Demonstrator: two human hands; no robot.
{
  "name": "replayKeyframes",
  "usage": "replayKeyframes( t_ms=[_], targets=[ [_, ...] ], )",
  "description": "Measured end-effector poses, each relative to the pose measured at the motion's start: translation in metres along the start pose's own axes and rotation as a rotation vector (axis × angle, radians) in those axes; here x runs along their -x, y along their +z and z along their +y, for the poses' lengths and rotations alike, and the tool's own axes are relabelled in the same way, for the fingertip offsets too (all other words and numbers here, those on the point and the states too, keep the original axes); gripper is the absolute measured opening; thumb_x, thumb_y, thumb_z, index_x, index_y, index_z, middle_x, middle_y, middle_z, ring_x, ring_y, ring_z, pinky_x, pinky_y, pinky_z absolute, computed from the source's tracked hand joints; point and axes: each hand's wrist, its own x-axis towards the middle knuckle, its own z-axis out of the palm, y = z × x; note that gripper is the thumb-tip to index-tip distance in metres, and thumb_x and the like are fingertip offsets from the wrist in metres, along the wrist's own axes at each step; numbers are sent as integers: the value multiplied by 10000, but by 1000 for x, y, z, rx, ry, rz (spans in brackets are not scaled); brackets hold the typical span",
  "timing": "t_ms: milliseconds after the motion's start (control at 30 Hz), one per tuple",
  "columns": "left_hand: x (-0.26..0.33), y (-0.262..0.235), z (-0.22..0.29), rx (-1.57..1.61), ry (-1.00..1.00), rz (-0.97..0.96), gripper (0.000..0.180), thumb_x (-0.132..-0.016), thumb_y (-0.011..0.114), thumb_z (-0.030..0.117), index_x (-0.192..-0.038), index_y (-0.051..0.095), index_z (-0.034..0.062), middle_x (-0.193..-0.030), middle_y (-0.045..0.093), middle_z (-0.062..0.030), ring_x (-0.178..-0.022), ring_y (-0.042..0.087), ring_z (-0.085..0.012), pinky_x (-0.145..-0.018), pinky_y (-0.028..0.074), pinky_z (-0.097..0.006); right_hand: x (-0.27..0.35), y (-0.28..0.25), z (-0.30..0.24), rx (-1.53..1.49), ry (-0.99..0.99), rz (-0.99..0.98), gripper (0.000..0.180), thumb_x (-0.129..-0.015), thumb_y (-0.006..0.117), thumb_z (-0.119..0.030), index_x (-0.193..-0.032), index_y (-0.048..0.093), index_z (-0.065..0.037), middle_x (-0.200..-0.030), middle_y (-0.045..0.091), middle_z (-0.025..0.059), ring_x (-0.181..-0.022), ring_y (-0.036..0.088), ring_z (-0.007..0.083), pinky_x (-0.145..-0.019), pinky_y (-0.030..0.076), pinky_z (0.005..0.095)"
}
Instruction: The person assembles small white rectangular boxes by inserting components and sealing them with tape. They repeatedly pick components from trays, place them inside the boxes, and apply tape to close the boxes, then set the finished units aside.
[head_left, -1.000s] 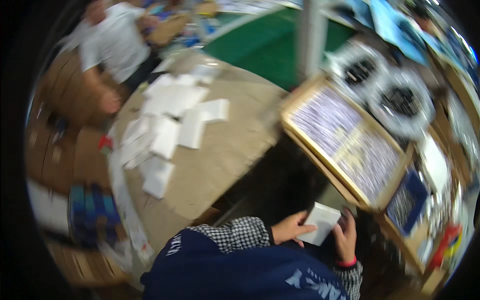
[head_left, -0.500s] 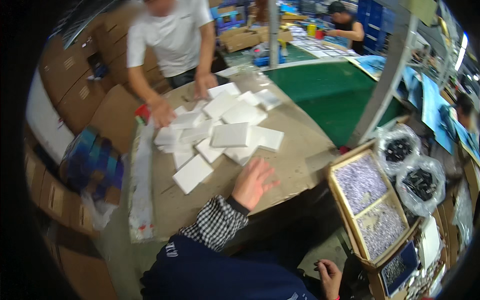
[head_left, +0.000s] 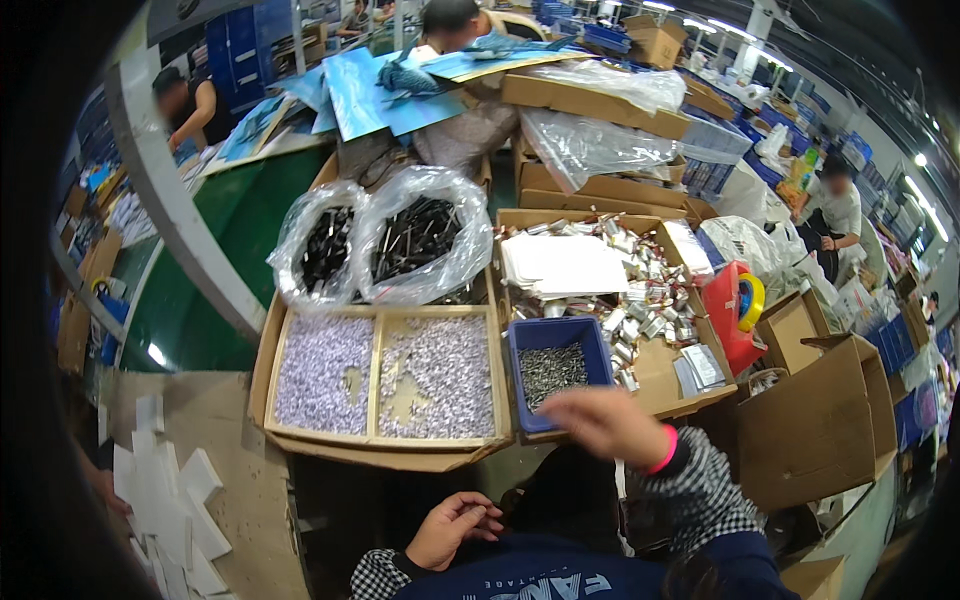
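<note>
My right hand [head_left: 608, 420] is over the near edge of a blue plastic bin [head_left: 522, 405] that holds many small metal screws [head_left: 552, 370]. Its fingers point left and are smeared by motion, so their grip does not show. A pink band circles that wrist. Low in front of my body is my left hand [head_left: 452, 530], fingers curled in toward the thumb; anything inside them is hidden. Ahead of it stands a wooden tray [head_left: 376, 375] in two compartments, filled with small pale pieces [head_left: 325, 365].
Two clear plastic bags [head_left: 470, 230] of black parts sit behind the tray. On the right, a cardboard box [head_left: 660, 405] holds small metal cylinders and white cards. White flat boxes [head_left: 165, 495] lie piled on the table at left, beside another person's hand. A grey post [head_left: 180, 190] rises nearby.
My view has swung right, from the white box pile to the trays. My left hand has left the pile and curled its fingers. My right hand has risen to the blue bin.
</note>
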Motion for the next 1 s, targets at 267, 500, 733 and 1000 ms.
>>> replayKeyframes(
  t_ms=[267,500,733,1000],
  targets=[
    [-16,-21,-11,-12,15,57,212,-986,487,103,-1177,482,12,-1083,611,-147,-946,629,-214,-811,548,-346,-95,-119,79,808,-154,11,567,-753,766,-289,-1235,556,-76,-1300,524,140,-1216,473,333,-1027,396,413],
    [-12,-23,-11,11,23,104,226,-980,498,93,-1188,475,8,-1069,615,-148,-937,632,-213,-807,551,-343,-149,-130,100,832,-51,-294,860,-660,817,-360,-1381,413,-122,-1372,461,153,-1279,421,349,-1084,333,443],
    [-6,-17,1,-85,106,83,226,-968,513,71,-1183,497,2,-1076,613,-134,-944,629,-203,-810,547,-329,-136,-139,56,847,-26,-162,885,-633,817,-324,-1392,391,-168,-1335,469,189,-1220,466,373,-1037,368,479],
    [-5,26,66,-263,513,-145,477,-908,626,63,-1333,418,4,-1222,544,-111,-1152,533,-202,-952,455,-324,-70,-82,-15,279,-281,-109,904,-672,849,-301,-1374,348,-32,-1336,459,191,-1201,492,312,-1010,409,408]
  ],
)
